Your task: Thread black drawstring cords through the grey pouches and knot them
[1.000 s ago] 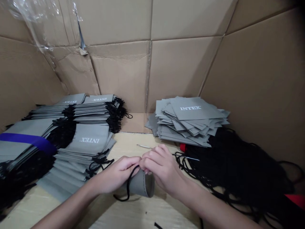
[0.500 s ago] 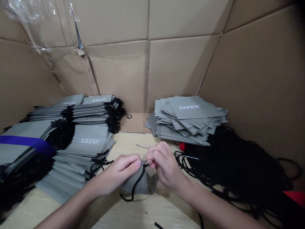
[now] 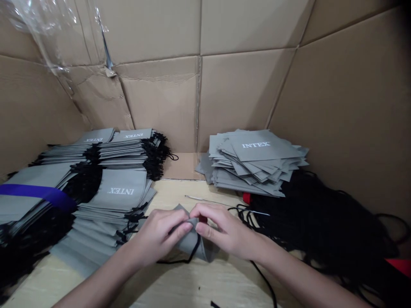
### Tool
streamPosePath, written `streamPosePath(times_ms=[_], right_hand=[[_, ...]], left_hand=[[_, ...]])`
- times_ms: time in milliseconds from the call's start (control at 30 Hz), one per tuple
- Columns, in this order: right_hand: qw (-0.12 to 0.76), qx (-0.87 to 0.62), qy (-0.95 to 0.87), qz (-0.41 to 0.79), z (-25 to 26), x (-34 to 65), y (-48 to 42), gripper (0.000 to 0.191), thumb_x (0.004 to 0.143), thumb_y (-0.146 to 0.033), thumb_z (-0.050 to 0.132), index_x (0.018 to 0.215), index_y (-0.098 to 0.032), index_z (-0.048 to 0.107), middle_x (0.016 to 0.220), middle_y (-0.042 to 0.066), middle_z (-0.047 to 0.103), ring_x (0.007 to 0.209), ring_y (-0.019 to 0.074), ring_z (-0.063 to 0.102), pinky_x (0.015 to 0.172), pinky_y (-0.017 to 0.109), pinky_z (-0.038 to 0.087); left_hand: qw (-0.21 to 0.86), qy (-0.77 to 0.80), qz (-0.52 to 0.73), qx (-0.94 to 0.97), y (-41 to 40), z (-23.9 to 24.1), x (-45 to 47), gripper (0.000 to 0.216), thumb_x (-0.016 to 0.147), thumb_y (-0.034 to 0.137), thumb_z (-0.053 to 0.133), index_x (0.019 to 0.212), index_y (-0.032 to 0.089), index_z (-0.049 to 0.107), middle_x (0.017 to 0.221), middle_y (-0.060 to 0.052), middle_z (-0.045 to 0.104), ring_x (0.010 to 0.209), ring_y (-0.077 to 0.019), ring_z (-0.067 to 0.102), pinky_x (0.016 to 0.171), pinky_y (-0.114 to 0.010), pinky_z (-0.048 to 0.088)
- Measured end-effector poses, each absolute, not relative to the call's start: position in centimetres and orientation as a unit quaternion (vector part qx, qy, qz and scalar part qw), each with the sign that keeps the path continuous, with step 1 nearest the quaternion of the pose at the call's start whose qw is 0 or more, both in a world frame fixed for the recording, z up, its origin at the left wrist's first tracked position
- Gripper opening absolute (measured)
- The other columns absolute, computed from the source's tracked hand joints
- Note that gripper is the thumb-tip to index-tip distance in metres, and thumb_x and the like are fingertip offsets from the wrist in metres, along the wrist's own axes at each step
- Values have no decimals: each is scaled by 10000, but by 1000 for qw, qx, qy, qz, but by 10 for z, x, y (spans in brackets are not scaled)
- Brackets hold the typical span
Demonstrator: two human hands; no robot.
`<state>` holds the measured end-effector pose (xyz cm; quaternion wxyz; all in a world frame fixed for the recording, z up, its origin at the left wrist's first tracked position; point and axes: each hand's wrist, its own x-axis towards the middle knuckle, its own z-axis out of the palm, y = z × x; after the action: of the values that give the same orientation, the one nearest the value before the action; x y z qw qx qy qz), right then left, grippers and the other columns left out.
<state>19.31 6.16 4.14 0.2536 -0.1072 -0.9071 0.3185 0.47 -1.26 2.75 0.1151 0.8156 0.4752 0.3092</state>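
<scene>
A small grey fabric pouch (image 3: 192,241) is held between both my hands just above the pale wooden table (image 3: 180,286). My left hand (image 3: 160,235) pinches its upper left edge with thumb and fingers closed. Its right side is gripped by my right hand (image 3: 221,231), fingers curled over the top. A black drawstring cord (image 3: 180,260) hangs from the pouch and loops onto the table. Part of the pouch is hidden under my fingers.
Stacks of grey INTEX pouches with black cords (image 3: 112,196) fill the left; one bundle has a purple band (image 3: 41,192). A loose stack of grey pouches (image 3: 253,162) lies back right above a heap of black cords (image 3: 321,222). A thin metal needle (image 3: 205,200) lies behind my hands. Cardboard walls (image 3: 244,85) enclose everything.
The pouch was rolled open like a tube; now it is flattened and lower. My hands have closed together over its top, and the cord lies further along the table.
</scene>
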Motion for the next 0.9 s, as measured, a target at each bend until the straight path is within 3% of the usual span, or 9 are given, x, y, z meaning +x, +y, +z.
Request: streamPosePath(times_ms=[200,500,700,900], right_hand=[[258,-132,-876,385,45,192,61,362,888,-469,430,676,-177,460,622,-49,390,586,96,367,544,219,281],[271,-122,-655,695,29,188,62,312,812,-441,555,677,-179,452,560,-52,448,463,64,311,436,192,222],[396,-195,-589,677,40,200,80,350,729,-426,633,594,-192,411,490,-85,332,409,55,194,385,191,141],[446,-233,-572,648,32,230,102,351,774,-434,581,603,-207,377,461,-89,308,418,73,198,446,210,254]], left_hand=[[100,511,290,803,-14,31,6,284,920,312,355,668,191,408,601,45,415,553,-98,411,538,-212,290],[151,547,277,775,-14,36,2,283,893,379,386,689,194,450,578,59,423,532,-95,407,517,-203,282],[133,595,254,751,-4,33,-17,326,884,411,381,641,195,385,562,68,363,521,-95,373,514,-212,257],[154,592,258,748,10,18,-36,371,894,407,344,592,195,318,559,67,312,526,-94,345,516,-207,265]])
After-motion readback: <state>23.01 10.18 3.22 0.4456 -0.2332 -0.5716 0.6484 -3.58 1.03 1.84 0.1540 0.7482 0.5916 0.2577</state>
